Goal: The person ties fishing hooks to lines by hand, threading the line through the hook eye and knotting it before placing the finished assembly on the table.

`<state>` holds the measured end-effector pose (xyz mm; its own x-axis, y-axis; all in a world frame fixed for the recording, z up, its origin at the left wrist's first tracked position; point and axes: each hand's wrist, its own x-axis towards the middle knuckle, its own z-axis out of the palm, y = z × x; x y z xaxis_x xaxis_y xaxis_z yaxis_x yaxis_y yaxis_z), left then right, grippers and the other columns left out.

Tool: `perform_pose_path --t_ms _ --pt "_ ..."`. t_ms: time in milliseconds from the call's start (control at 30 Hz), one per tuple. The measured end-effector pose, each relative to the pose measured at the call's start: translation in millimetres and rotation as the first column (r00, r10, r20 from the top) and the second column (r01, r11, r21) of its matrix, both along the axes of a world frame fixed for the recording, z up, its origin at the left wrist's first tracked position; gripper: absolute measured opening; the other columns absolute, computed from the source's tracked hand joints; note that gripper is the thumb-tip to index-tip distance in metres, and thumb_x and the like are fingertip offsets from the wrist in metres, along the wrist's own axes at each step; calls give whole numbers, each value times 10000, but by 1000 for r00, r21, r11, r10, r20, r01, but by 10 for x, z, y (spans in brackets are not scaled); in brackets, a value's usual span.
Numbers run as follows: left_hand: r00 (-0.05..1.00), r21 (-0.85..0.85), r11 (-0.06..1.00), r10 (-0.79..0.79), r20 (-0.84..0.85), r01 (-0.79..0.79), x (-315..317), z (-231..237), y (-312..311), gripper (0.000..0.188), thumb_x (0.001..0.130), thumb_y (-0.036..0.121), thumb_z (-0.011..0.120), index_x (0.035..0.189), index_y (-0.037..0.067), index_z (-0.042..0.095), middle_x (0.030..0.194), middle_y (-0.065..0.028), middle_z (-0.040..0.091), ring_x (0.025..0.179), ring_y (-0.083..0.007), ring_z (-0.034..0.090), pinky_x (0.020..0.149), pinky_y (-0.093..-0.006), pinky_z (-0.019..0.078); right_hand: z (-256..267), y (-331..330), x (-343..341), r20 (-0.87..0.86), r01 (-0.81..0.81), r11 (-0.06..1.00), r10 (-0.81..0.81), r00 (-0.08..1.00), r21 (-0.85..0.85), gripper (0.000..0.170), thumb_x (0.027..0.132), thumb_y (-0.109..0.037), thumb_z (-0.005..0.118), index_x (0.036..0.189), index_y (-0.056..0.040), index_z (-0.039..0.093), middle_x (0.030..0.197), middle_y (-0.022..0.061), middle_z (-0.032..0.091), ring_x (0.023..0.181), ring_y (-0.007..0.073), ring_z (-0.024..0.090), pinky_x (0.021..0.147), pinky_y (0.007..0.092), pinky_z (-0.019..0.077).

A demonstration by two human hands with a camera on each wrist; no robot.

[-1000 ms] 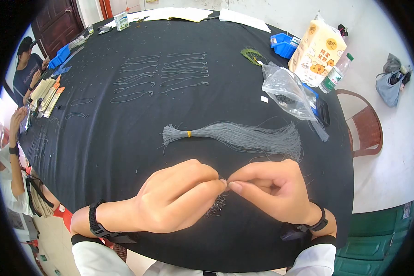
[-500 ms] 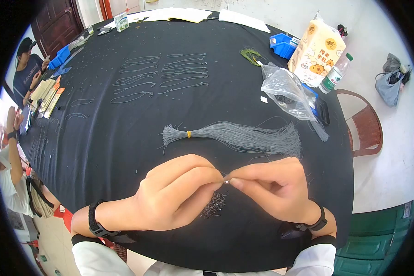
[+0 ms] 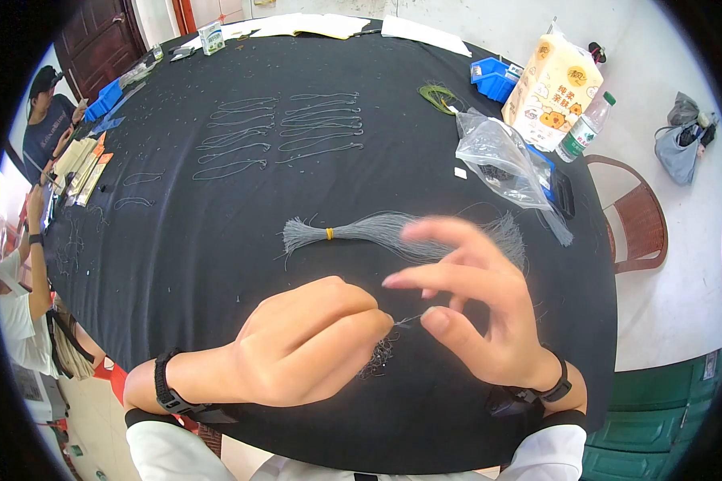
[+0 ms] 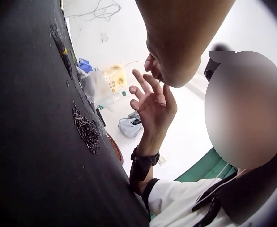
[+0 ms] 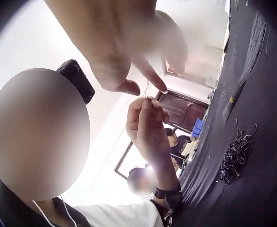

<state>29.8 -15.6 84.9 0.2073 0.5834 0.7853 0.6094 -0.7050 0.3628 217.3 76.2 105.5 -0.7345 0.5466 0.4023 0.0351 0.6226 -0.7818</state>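
In the head view my left hand (image 3: 317, 341) pinches a thin grey line (image 3: 407, 321) between thumb and forefinger. My right hand (image 3: 477, 309) is beside it with fingers spread; its thumb tip is near the line's free end, and I cannot tell whether they touch. Below the fingertips lies a heap of small dark hooks (image 3: 377, 359), clearer in the right wrist view as a tangled pile (image 5: 236, 158). Beyond the hands rests a bundle of grey line (image 3: 369, 231) bound by a yellow band (image 3: 329, 233), partly covered by the right fingers.
Looped grey lines (image 3: 233, 168) lie in rows on the black cloth (image 3: 217, 232). At the right are a clear plastic bag (image 3: 497, 160), a tissue pack (image 3: 552, 92), a bottle (image 3: 587, 128) and a blue bin (image 3: 495, 78). Two people are at the left.
My right fingers have let go of their pinch and spread upward, away from the left fingertips. The left hand has turned slightly and still pinches. The near person at the left has lowered their hands.
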Motion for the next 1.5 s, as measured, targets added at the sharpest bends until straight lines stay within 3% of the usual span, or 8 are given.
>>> perform_pose_path --t_ms 33,133,233,433,533,833,1133,1500 --pt "1000 14 1000 -5 -4 5 1 -7 4 250 625 -113 689 860 -39 647 779 -145 609 576 -208 591 476 -274 460 -13 3 -6 -10 -33 999 33 999 -35 189 852 -186 690 996 -65 699 935 94 652 691 61 570 501 197 425" --pt "999 29 999 -13 -38 14 -8 -23 11 245 623 -110 687 857 -52 648 779 -150 604 569 -211 587 468 -274 457 -6 -57 33 62 -100 850 153 986 -516 148 892 -155 654 967 -29 676 817 32 638 668 26 542 518 177 410" --pt "998 41 999 -17 -60 20 -13 -38 18 232 625 -108 684 849 -64 648 779 -155 602 564 -212 584 463 -273 453 32 -64 25 -11 -146 719 189 982 -679 115 916 -112 621 931 -3 653 715 -29 596 640 -5 510 521 165 385" --pt "998 22 999 -27 -65 29 -14 -25 23 265 597 -116 673 849 -77 599 794 -138 585 599 -245 583 483 -316 487 -57 -73 21 8 -118 868 140 990 -482 82 898 -82 635 918 -4 654 641 -41 570 562 -11 471 493 172 360" --pt "999 20 1000 -19 -47 20 -13 -42 29 215 642 -106 692 846 -61 644 782 -154 604 567 -211 583 470 -274 453 -73 -66 15 4 -125 923 135 991 -365 70 886 -69 640 911 -6 657 603 -35 558 527 -7 453 472 175 348" --pt "1000 -67 998 -23 -9 22 0 -48 20 237 660 -104 702 878 -34 639 799 -131 617 605 -197 603 496 -264 468 -72 -50 5 14 -113 952 122 992 -283 40 862 -43 637 882 -14 656 576 -24 551 506 0 450 460 184 349" --pt "996 -237 969 -50 78 67 1 4 -22 232 679 -98 695 887 -49 606 816 -144 604 657 -255 607 545 -320 496 -63 -58 9 39 -105 947 123 992 -304 46 862 -49 636 870 -6 650 568 -15 552 505 4 457 465 191 368" --pt "996 -211 974 -66 65 79 0 -19 -13 231 682 -101 695 891 -62 603 820 -150 606 673 -273 614 561 -330 503 -61 -44 15 54 -109 956 128 990 -271 40 851 -51 643 854 -12 648 563 0 557 488 17 459 459 200 363"
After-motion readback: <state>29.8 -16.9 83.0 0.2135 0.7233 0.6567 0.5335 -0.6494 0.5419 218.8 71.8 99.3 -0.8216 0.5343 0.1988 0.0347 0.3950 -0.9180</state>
